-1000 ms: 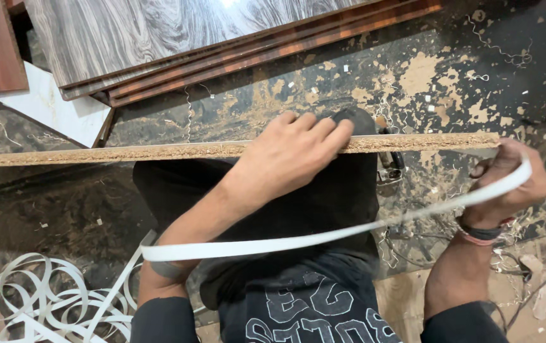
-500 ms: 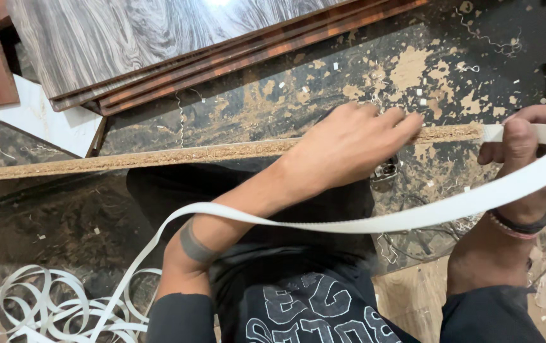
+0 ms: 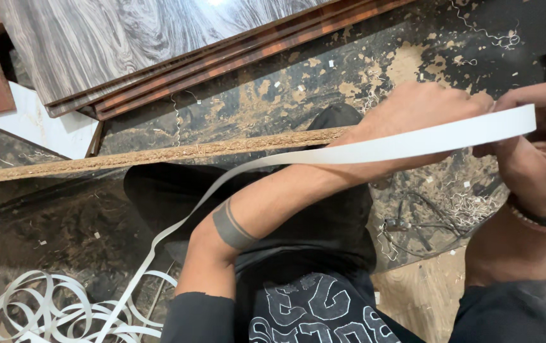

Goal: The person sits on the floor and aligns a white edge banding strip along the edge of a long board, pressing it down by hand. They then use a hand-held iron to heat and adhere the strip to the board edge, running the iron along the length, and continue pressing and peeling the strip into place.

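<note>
Two hands [image 3: 425, 111] on white edge band [image 3: 374, 149], particleboard edge [image 3: 158, 155], grey laminate panel [image 3: 133, 44] beyond

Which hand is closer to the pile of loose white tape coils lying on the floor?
Left. The left hand rests on the raw chipboard panel edge, right of the white tape coils and above them in the picture. The right hand is farther right, gripping the tape's far end.

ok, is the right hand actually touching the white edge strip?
Touching. The head view shows the right hand pinching the end of the white edge strip, thumb and fingers closed over it, with no gap visible.
</note>
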Demonstrator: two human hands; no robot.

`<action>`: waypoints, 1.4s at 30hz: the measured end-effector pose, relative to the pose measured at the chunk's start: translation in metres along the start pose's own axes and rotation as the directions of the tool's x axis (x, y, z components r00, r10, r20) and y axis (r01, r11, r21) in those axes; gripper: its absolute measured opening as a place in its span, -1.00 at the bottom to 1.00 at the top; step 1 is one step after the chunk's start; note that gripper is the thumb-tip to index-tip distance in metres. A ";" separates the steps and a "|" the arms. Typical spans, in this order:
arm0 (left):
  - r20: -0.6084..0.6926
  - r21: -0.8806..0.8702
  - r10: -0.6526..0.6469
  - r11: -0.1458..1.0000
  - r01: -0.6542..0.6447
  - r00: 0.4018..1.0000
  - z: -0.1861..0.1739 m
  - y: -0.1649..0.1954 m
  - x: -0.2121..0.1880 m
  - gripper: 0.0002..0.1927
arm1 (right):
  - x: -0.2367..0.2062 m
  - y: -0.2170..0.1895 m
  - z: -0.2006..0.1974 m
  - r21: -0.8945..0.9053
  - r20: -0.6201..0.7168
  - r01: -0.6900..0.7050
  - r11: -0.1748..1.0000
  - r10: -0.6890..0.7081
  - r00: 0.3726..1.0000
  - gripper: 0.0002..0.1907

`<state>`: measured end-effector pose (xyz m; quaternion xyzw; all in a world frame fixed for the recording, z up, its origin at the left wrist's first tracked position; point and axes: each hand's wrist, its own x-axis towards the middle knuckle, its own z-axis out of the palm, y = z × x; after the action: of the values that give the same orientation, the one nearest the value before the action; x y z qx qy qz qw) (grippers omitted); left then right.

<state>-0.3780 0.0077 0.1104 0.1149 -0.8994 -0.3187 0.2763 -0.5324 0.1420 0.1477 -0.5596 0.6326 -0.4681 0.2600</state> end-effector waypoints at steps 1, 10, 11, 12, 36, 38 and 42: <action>-0.015 0.002 -0.004 1.000 0.004 1.000 0.003 0.000 0.001 -0.75 | 0.002 -0.004 -0.001 -0.044 0.017 0.004 0.999 -0.003 1.000 -0.82; -0.045 0.137 -0.042 0.989 0.047 0.998 0.007 0.002 0.001 -0.77 | 0.006 0.020 -0.013 0.147 0.004 0.134 0.980 -0.136 0.991 -0.38; -0.075 0.130 -0.020 0.991 0.030 0.997 0.006 0.002 0.001 -0.75 | 0.005 0.031 -0.008 0.196 -0.062 0.139 0.971 -0.129 0.990 -0.38; -0.052 0.137 -0.037 0.990 0.044 0.998 0.006 0.003 0.002 -0.77 | 0.002 0.043 -0.003 0.243 -0.127 0.151 0.958 -0.123 0.984 -0.37; -0.135 0.090 -0.047 0.994 0.060 0.990 -0.015 0.013 -0.011 -0.78 | -0.027 0.130 0.065 0.610 -0.410 0.247 0.753 0.034 0.912 -0.68; -0.119 0.116 -0.011 0.993 0.025 0.993 -0.015 0.011 -0.011 -0.77 | -0.026 0.129 0.067 0.632 -0.433 0.262 0.729 0.052 0.900 -0.69; -0.194 0.171 0.108 0.982 -0.075 0.975 -0.013 0.011 -0.014 -0.75 | -0.027 0.123 0.067 0.573 -0.439 0.226 0.788 0.063 0.896 -0.77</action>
<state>-0.3589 0.0149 0.1200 0.1273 -0.8938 -0.2179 0.3706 -0.5256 0.1400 0.0051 -0.3535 0.4633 -0.7708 0.2574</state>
